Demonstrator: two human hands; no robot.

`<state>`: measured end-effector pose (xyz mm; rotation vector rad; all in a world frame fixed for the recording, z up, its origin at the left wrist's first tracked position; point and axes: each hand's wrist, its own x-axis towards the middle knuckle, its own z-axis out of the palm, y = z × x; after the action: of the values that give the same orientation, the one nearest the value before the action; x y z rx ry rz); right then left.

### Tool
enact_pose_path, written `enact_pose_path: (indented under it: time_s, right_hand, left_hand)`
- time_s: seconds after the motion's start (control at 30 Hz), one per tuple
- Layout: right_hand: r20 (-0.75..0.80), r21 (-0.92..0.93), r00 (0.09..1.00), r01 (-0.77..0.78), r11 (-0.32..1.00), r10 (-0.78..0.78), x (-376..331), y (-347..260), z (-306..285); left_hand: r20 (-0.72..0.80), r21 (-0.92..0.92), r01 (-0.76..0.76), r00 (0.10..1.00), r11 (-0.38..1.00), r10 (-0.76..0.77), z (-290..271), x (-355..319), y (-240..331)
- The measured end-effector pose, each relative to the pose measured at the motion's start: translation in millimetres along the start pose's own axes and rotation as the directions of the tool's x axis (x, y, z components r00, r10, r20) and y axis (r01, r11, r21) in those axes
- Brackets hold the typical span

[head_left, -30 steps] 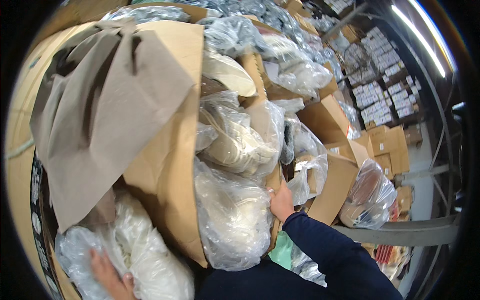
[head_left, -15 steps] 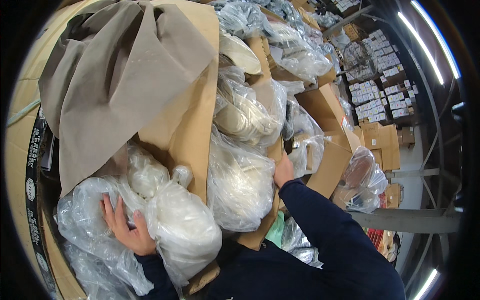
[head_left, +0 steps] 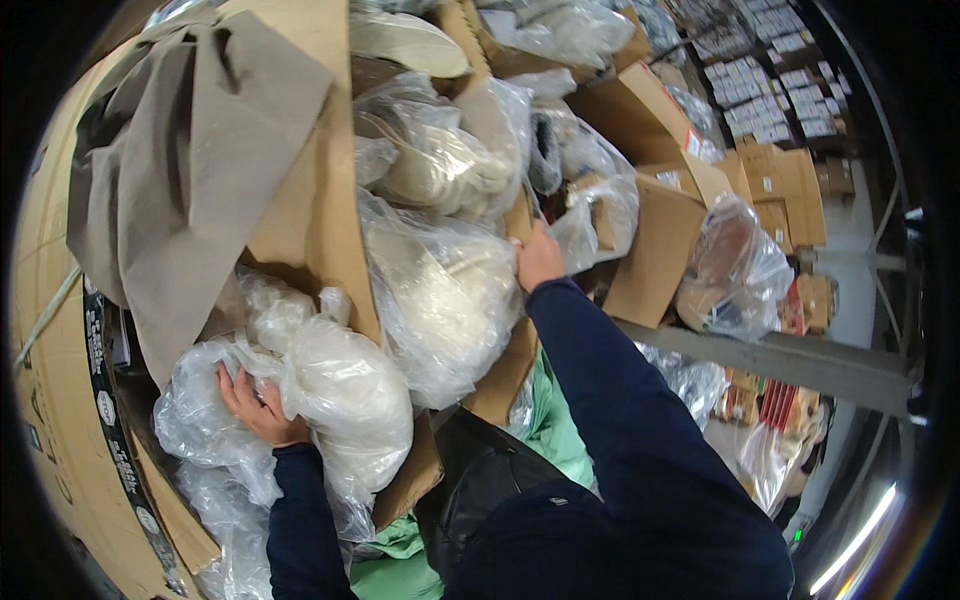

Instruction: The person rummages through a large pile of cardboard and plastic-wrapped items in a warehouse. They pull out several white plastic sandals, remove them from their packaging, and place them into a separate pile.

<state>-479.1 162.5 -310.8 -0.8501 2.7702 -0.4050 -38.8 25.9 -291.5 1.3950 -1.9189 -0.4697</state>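
Note:
My left hand (head_left: 262, 405) lies with its fingers stretched and apart on a crumpled clear plastic bag (head_left: 200, 435). Right beside it bulges a clear bag (head_left: 350, 400) with whitish contents that I cannot make out. My right hand (head_left: 541, 258) is closed round the upright edge of an open cardboard box (head_left: 512, 375); its fingertips are hidden behind the edge. Inside that box, between my hands, sits a large clear bag of cream-coloured things (head_left: 445, 290). Farther back is another bag of pale, rounded pieces (head_left: 440, 165).
Grey-brown cloth (head_left: 200, 170) drapes over the left box and its tall cardboard flap (head_left: 310, 200). At right are an open carton (head_left: 655, 240), a bag with a brown item (head_left: 725, 255) and a grey metal beam (head_left: 780, 365). Green sheeting (head_left: 560, 425) lies below my right arm.
My view has shifted, so the boxes and bags sit higher and farther left, and more green sheeting shows. Both hands keep their places on the bag and the box edge.

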Motion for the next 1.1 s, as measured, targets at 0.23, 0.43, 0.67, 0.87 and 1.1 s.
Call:
enact_pose_path:
  time_s: [0.23, 0.43, 0.67, 0.87, 1.1]
  right_hand:
    - [0.06, 0.002, 0.997, -0.055, 0.998, 0.055, -1, -8, -6]
    - [-0.153, -0.052, 0.971, 0.176, 0.983, -0.182, 18, 22, 23]
    - [-0.264, 0.046, 0.93, 0.278, 0.96, -0.257, 44, 29, 41]
    - [-0.292, 0.045, 0.925, 0.268, 0.962, -0.244, 71, 23, 60]
    - [-0.393, 0.124, 0.883, 0.327, 0.937, -0.256, 89, 15, 72]
  left_hand:
    - [0.014, 0.06, -0.012, 1.0, 0.998, 0.011, 1, 2, -13]
    - [0.018, 0.151, -0.212, 0.977, 0.966, 0.212, 2, 5, -56]
    - [0.032, 0.149, -0.275, 0.961, 0.95, 0.274, -2, 14, -67]
    - [0.107, 0.13, -0.393, 0.918, 0.91, 0.381, -6, 36, -110]
    - [0.071, 0.374, -0.43, 0.897, 0.822, 0.437, -45, -6, 9]
